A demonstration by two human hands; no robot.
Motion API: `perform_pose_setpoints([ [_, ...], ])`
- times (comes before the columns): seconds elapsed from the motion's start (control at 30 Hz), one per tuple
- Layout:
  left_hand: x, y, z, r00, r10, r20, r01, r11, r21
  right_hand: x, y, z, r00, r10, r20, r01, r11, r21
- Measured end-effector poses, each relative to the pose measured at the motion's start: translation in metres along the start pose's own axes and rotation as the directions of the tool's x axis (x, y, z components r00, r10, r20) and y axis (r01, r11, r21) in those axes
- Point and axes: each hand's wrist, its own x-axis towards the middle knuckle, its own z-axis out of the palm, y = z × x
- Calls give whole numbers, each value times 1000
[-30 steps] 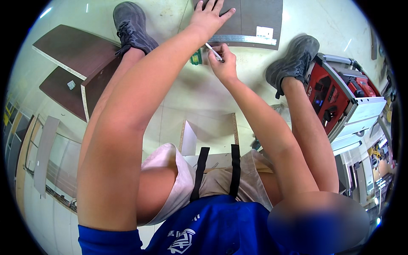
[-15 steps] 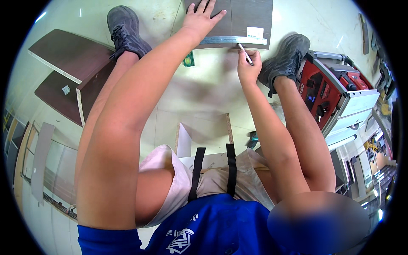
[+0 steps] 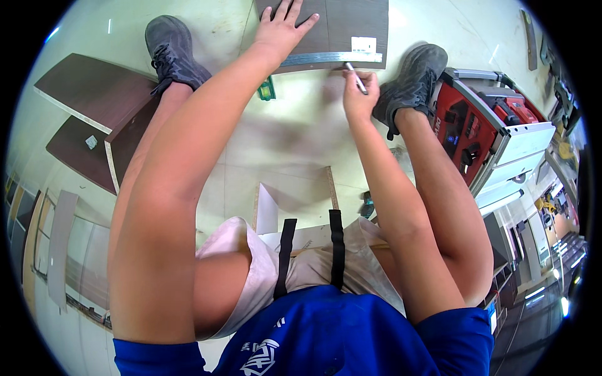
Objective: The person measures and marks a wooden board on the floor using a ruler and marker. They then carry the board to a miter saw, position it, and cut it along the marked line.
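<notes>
**Skew risk**

Right hand (image 3: 361, 97) pinches pen (image 3: 357, 79), tip by ruler's (image 3: 329, 57) near edge. Left hand (image 3: 280, 31) splayed on dark panel (image 3: 348, 22), up front. No fingertips visible on ruler; sideways pen pressure could shift it.

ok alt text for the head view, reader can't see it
A person's right hand holds a white pen with its tip beside a metal ruler on a dark brown board, where the left hand lies spread; a red machine stands by the right shoe.

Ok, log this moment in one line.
left hand: spread on brown board; right hand: holds pen, tip by metal ruler; ruler: along board's near edge
</notes>
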Motion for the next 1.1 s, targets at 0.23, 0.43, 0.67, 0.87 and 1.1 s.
perform_pose_setpoints([
  [0.23,-4,-5,4,1000,2,-16,-3,1000,-17,28,-3,-30,998,-5,-55,9,998,70],
  [0.43,-3,-3,-1,1000,4,7,-4,1000,-14,-4,-9,0,991,27,129,-21,999,-47],
  [0.67,-3,-4,0,1000,4,15,-3,1000,-27,16,-5,-12,997,60,-48,-54,992,114],
  [0.87,-3,-3,0,1000,10,-7,-10,1000,-25,37,0,-33,994,15,-107,-8,998,64],
  [1.1,-1,-1,3,1000,10,-12,-10,1000,-18,-11,-14,13,996,65,55,-66,998,5],
])
